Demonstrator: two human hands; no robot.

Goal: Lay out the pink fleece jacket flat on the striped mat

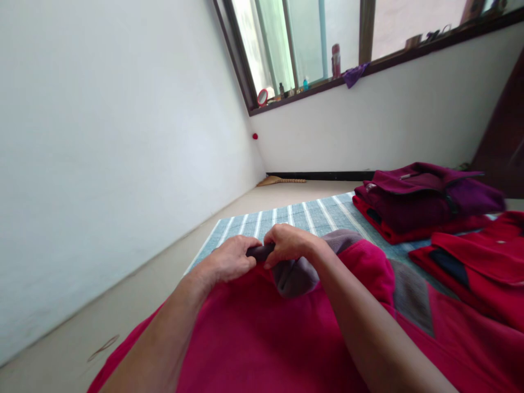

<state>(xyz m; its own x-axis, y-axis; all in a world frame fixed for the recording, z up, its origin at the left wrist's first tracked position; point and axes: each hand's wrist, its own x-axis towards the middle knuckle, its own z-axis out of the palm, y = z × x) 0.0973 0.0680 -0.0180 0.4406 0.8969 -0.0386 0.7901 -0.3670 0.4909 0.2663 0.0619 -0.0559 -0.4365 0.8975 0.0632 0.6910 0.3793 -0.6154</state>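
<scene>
A red-pink jacket [266, 333] with grey fleece parts is spread out in front of me, over a striped blue-and-white mat. My left hand [233, 259] pinches a dark edge of this jacket, near its grey collar-like part [295, 277]. Close beside it, my right hand [289, 245] is closed on the same dark edge, a short stretch of which shows between the two hands. My forearms lie over the jacket's body and hide parts of it. One sleeve with a grey band [411, 295] reaches off to the right.
The striped mat [295, 215] lies on a pale floor beside a white wall [102, 136]. At the right stand a stack of folded maroon and red clothes [413, 202] and a folded red garment [487, 251]. A broom [278, 180] rests by the far wall, below a windowsill holding a bottle [335, 61].
</scene>
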